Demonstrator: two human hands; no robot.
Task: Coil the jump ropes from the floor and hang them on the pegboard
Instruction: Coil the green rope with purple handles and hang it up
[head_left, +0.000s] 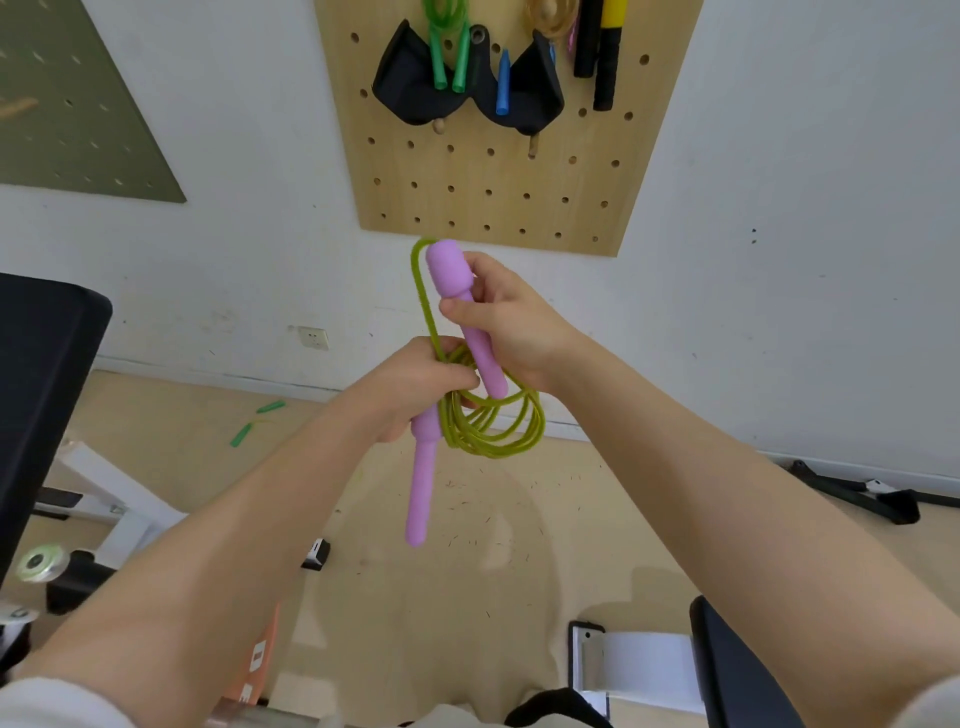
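Note:
I hold a jump rope with a yellow-green cord (498, 431) and two purple handles in front of me. My left hand (415, 384) grips the coiled loops together with the lower purple handle (422, 483), which hangs downward. My right hand (511, 322) grips the upper purple handle (454, 280), tilted up toward the wooden pegboard (498, 182). One strand of cord arcs from that handle's top down into the coil. On the pegboard hang a green rope (448, 57), a blue handle (503, 85) and black and yellow handles (602, 57).
Green rope handles (257, 423) lie on the beige floor near the wall at left. A black bench (41, 395) stands at left, a black strap (878, 499) lies at right, a dark pad (737, 670) sits at lower right. A green pegboard (67, 104) hangs upper left.

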